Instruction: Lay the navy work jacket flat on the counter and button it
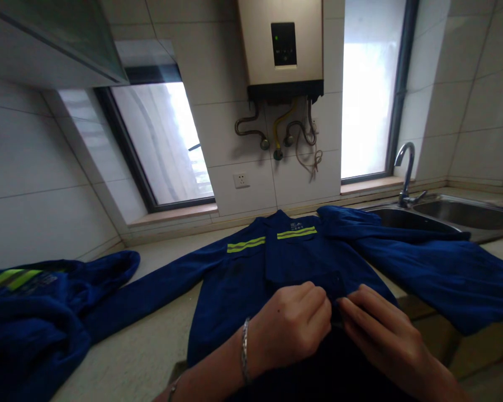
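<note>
A dark blue work jacket [230,290] with yellow-green reflective stripes lies spread on the counter, its collar toward the wall. My left hand [295,318], with a silver bracelet at the wrist, is closed on the jacket's front edge near the hem. Close beside it, my right hand [377,326] pinches the same edge between thumb and fingers. The exact bit of cloth between the fingertips is partly hidden. One sleeve stretches left across the counter, and the other side reaches toward the sink.
More blue clothing [29,329] is heaped at the left, and another blue garment [440,273] hangs over the counter's right edge. A double sink [465,209] with a faucet [406,173] stands at the right. Above, a water heater [285,44] with hoses is on the wall.
</note>
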Tool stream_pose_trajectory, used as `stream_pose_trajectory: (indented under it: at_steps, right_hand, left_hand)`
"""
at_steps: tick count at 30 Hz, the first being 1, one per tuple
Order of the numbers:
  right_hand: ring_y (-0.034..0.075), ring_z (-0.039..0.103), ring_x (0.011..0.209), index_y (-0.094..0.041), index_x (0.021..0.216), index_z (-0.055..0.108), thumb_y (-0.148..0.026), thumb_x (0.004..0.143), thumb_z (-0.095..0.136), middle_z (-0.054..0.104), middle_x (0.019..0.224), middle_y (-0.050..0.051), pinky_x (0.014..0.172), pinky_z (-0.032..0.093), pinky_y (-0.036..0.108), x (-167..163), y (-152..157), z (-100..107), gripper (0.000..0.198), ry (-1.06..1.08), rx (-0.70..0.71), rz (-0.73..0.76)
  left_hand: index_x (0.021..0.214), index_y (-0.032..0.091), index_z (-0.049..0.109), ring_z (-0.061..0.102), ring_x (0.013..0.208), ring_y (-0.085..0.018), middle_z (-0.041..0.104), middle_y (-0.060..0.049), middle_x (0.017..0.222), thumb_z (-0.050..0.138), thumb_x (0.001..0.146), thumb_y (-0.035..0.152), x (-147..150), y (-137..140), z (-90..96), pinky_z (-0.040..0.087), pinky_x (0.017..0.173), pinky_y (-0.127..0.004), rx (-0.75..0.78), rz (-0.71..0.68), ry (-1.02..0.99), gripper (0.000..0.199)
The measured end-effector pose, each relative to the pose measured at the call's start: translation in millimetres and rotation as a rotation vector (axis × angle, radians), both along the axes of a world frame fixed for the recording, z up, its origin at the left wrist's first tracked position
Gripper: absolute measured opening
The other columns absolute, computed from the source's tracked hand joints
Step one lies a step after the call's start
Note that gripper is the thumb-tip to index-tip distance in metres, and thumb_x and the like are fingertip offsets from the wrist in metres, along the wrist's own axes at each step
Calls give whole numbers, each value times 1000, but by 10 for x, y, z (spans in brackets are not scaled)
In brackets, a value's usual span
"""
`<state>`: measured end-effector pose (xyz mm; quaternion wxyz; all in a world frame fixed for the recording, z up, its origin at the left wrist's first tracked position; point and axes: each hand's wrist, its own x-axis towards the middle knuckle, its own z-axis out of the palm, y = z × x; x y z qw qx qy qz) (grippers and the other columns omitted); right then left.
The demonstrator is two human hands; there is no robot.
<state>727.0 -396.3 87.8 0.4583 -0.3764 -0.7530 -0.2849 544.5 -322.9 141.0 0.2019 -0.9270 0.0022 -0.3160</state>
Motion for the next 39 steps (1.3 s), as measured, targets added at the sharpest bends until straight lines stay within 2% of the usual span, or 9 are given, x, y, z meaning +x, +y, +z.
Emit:
stream_pose_trajectory:
  at_steps: [7, 11, 15, 20, 25, 27, 33, 37, 39]
  right_hand:
    - [16, 63, 78, -15, 103, 61, -9, 84, 52, 64, 81, 6, 79, 55, 31, 90, -3, 53, 22, -37, -8, 10]
    - [15, 62, 80, -15, 106, 61, -6, 83, 54, 63, 87, 7, 72, 54, 25, 125, 54, -13, 26, 67, -46, 12]
    - [12, 61, 78, -17, 106, 61, -5, 83, 53, 60, 89, 6, 67, 53, 21, 71, 107, -82, 27, 229, -104, 51]
    - [12, 61, 79, -20, 104, 59, -7, 83, 53, 60, 90, 5, 67, 52, 21, 25, 131, -115, 25, 289, -175, 89]
    - [16, 58, 79, -20, 90, 58, -16, 76, 64, 55, 89, 5, 71, 51, 28, -29, -21, -64, 15, 394, -28, -181]
    - [14, 56, 69, -19, 84, 57, -19, 76, 65, 52, 81, 4, 63, 49, 25, -91, -124, -43, 11, 412, -13, -230]
    - [11, 58, 62, -19, 88, 54, -21, 88, 49, 56, 77, 2, 55, 48, 18, -303, -139, -86, 6, 407, -348, -85]
    - [12, 59, 68, -19, 87, 53, -18, 91, 40, 57, 79, 4, 63, 50, 19, -383, -22, -111, 14, 452, -381, -4]
    - [11, 58, 67, -19, 84, 53, -18, 90, 40, 57, 78, 3, 63, 50, 18, -397, 8, -101, 15, 455, -435, 57]
  left_hand:
    - [75, 12, 56, 52, 64, -13, 56, -4, 68, 44, 85, 10, 68, -5, -121, 45, 57, -24, -111, -52, -75, 16]
    - [88, 13, 59, 56, 74, -12, 61, -5, 82, 49, 87, 19, 61, -12, -22, 46, 65, -22, -586, 15, -46, 12]
    - [87, 14, 59, 56, 66, -10, 62, -1, 76, 62, 78, 45, 57, -9, 48, 45, 60, -19, -1136, 118, 44, 32]
    - [76, 13, 59, 55, 61, -10, 58, 1, 65, 56, 80, 49, 97, 62, -4, 44, 57, -20, -1456, 125, 23, 37]
    - [77, 10, 58, 61, 60, -12, 62, -3, 67, 63, 72, 53, 185, 187, -67, 51, 62, -27, -1869, 30, -29, 43]
    - [75, 10, 58, 61, 58, -12, 62, -3, 65, 66, 69, 54, 227, 200, -100, 52, 61, -27, -1891, 42, -78, 46]
    - [76, 10, 58, 61, 62, -13, 61, -3, 67, 58, 79, 45, 251, 94, -141, 52, 61, -27, -1783, 13, -117, 35]
    - [80, 12, 61, 60, 76, -17, 63, -6, 80, 57, 79, 30, 113, 117, 5, 50, 74, -32, -1254, 130, -87, 18]
    - [99, 15, 61, 55, 101, -22, 60, -10, 106, 59, 77, 23, 36, 201, 97, 45, 90, -38, -1060, 27, -54, 24]
